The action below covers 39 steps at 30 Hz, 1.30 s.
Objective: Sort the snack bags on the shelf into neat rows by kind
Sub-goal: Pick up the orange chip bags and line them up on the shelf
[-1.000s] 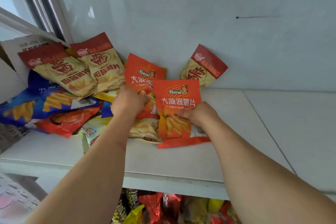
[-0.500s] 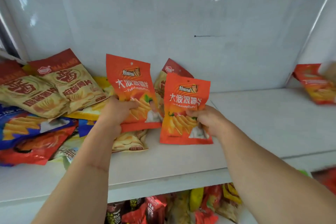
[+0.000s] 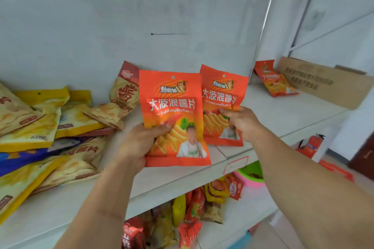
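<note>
My left hand (image 3: pixel 139 143) grips an orange chip bag (image 3: pixel 172 105) by its lower left and holds it upright above the white shelf (image 3: pixel 283 115). A second, matching orange bag (image 3: pixel 220 95) is pinched in my right hand (image 3: pixel 240 121), just right of and behind the first. A third orange bag (image 3: pixel 273 81) leans against the back wall at the far right of the shelf. A loose pile of yellow, tan and blue snack bags (image 3: pixel 50 127) covers the shelf's left side, with one tan bag with a red top (image 3: pixel 125 91) propped on the wall.
A brown cardboard box (image 3: pixel 323 81) stands on the shelf's right end. The lower shelf holds several mixed snack bags (image 3: pixel 192 208) and a green and pink bowl (image 3: pixel 251 174). A red fire extinguisher (image 3: pixel 311 143) sits on the floor at the right.
Both hands have lifted the two orange bags higher and carried them to the right, away from the pile. The view has swung right, bringing the box into sight.
</note>
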Each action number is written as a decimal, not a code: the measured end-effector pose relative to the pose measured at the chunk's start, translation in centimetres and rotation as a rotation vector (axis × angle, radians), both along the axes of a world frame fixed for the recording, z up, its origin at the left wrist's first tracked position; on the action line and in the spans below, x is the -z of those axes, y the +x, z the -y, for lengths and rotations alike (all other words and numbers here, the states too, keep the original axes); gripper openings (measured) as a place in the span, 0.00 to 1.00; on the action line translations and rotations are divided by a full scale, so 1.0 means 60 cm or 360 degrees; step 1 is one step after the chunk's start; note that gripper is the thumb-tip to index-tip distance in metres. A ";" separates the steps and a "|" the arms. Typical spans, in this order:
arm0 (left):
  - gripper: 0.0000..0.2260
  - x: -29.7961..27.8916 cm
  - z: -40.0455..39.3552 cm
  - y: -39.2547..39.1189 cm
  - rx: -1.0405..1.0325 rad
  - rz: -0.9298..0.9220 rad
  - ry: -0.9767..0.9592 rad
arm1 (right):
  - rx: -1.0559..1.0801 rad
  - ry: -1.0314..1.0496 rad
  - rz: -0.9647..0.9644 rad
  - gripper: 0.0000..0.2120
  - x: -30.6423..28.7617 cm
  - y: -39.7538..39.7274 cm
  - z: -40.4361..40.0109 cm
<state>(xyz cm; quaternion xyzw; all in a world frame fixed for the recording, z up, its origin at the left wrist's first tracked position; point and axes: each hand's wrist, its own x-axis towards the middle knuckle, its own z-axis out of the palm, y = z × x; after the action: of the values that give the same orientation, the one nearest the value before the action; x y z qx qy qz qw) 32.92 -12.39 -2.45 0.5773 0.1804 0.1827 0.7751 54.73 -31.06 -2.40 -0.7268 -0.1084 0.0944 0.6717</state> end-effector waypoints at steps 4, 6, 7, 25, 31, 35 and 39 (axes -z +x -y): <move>0.24 0.012 0.070 0.050 0.0179 -0.0115 -0.0005 | 0.0082 -0.0029 0.0042 0.09 0.002 0.047 0.064; 0.25 0.016 0.101 0.077 0.0217 -0.0129 0.0009 | 0.0096 -0.0019 0.0049 0.09 0.005 0.075 0.100; 0.24 0.018 0.117 0.091 0.0226 -0.0133 0.0015 | 0.0099 -0.0020 0.0051 0.10 0.007 0.090 0.119; 0.17 0.036 0.440 0.403 0.0113 -0.0173 -0.0016 | 0.0006 -0.0030 0.0057 0.05 0.004 0.416 0.428; 0.18 0.023 0.462 0.505 0.0122 -0.0146 -0.0002 | 0.0030 -0.0049 0.0070 0.08 0.002 0.524 0.460; 0.20 0.021 0.471 0.571 0.0135 -0.0124 -0.0005 | -0.0022 -0.0103 0.0071 0.07 0.003 0.586 0.472; 0.20 0.011 0.476 0.634 0.0117 -0.0108 -0.0014 | -0.0048 -0.0138 0.0059 0.06 -0.003 0.655 0.477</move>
<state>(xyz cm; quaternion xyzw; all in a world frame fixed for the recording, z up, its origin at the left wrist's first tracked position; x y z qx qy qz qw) 70.97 -40.93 -3.13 0.5859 0.1860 0.1335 0.7774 94.03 -59.70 -2.20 -0.7551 -0.1277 0.0955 0.6360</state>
